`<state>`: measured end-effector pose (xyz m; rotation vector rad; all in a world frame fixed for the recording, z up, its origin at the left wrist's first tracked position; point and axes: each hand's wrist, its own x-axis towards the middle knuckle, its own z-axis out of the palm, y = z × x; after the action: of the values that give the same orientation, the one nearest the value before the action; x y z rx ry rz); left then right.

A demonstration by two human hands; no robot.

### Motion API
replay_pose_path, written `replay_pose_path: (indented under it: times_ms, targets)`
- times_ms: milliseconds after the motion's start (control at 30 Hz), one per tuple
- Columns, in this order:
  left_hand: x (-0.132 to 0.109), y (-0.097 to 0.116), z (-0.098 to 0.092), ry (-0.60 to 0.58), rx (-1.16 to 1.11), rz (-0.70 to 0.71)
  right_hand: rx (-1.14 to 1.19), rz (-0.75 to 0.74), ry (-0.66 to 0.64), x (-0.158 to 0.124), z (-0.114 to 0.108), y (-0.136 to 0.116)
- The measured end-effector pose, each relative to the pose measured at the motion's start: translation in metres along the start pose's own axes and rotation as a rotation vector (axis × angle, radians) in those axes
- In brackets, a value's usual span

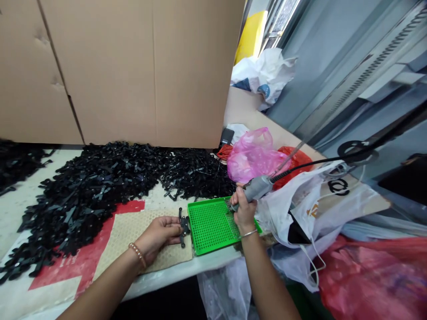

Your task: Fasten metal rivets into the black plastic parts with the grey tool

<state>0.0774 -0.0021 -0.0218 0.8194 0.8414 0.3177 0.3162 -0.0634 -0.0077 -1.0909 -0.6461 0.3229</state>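
My left hand (163, 238) pinches a small black plastic part (184, 225) with jointed arms, over the tan textured mat (126, 235). Just right of it lies a green perforated tray (207, 229), with what look like tiny screws gathered at its right side. Wrapped round a grey electric screwdriver (256, 189), my right hand (244, 211) is above the tray's right side. The tool is tilted with its tip down toward the tray; the tip itself is partly hidden. A black cable and a coiled spring run from its back end up to the right.
Piles of black parts (100, 182) cover the table's left and back. Tall cardboard (116, 71) stands behind them. Pink (255, 153) and red plastic bags lie behind the tray; a white bag (300, 209) hangs at the right. The table's front edge runs below my wrists.
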Motion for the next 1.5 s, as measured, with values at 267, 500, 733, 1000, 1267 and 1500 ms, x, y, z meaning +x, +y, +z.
replay_pose_path:
  times_ms: [267, 500, 733, 1000, 1267, 1500]
  targets:
    - [0.002, -0.002, 0.000, -0.008, 0.007, 0.000, -0.036, 0.014, -0.013, 0.000, -0.002, 0.005]
    - [0.000, -0.001, 0.000, -0.008, 0.006, 0.001, -0.049, 0.000, -0.023, 0.002, -0.007, 0.013]
    - [0.002, -0.003, -0.003, -0.028, 0.020, 0.008, -0.045, 0.003, -0.028, 0.002, -0.006, 0.009]
    - [-0.001, 0.001, 0.000, -0.021, -0.018, -0.025, -0.052, -0.008, -0.044, 0.000, -0.004, 0.009]
    - [-0.002, 0.005, 0.004, 0.022, -0.031, -0.045, -0.053, 0.010, -0.070, 0.000, -0.006, 0.008]
    - [-0.002, 0.004, 0.005, 0.016, -0.062, -0.026, -0.053, 0.011, -0.076, 0.000, -0.003, 0.008]
